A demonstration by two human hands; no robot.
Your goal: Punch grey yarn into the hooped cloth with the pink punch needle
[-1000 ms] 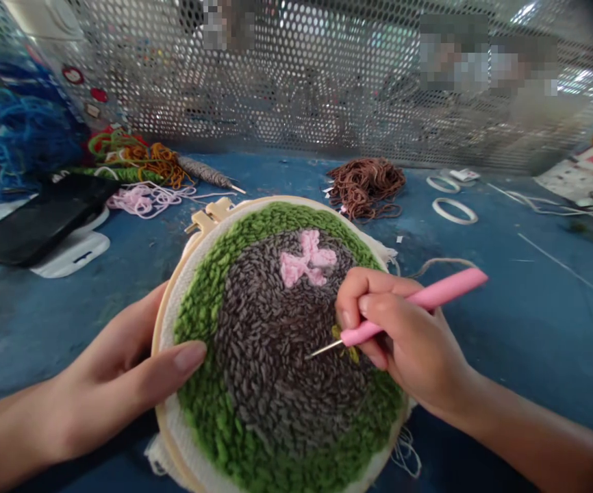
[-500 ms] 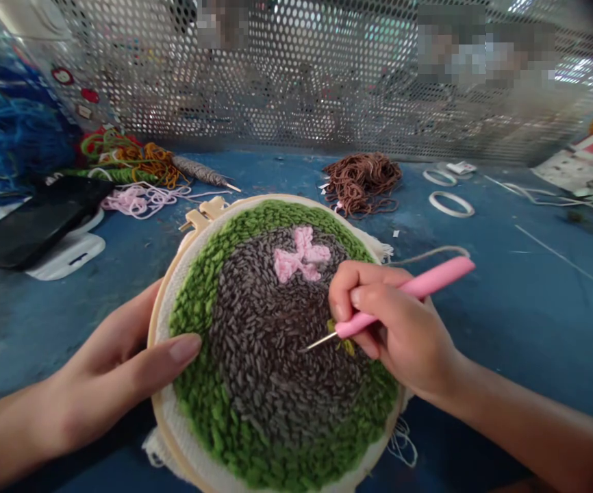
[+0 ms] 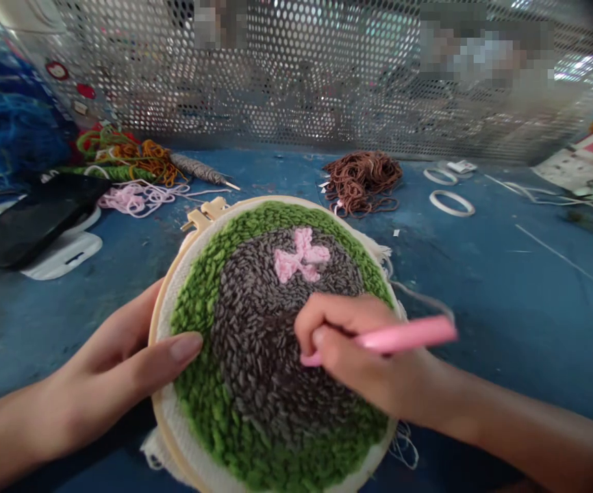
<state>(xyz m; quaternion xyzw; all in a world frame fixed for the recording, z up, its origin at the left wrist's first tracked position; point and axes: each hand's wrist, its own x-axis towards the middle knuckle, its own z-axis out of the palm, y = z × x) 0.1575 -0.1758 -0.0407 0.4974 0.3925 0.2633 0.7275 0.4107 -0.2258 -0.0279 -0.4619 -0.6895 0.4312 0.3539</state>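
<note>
Pink tool (image 3: 409, 335) lower, further left

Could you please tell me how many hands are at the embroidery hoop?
2: the left hand grips the embroidery hoop at its left edge; the right hand holds a pink tool over the dark stitching.

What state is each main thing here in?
Round wooden embroidery hoop: tilted, stitched cloth stretched inside
Pink pen-shaped tool: slanted, lower end at the cloth
Left hand: gripping the hoop
Right hand: closed around the tool
Brown yarn bundle: loosely heaped
Grey yarn: wound on a stick
Blue yarn: tangled
White rings: lying flat
</note>
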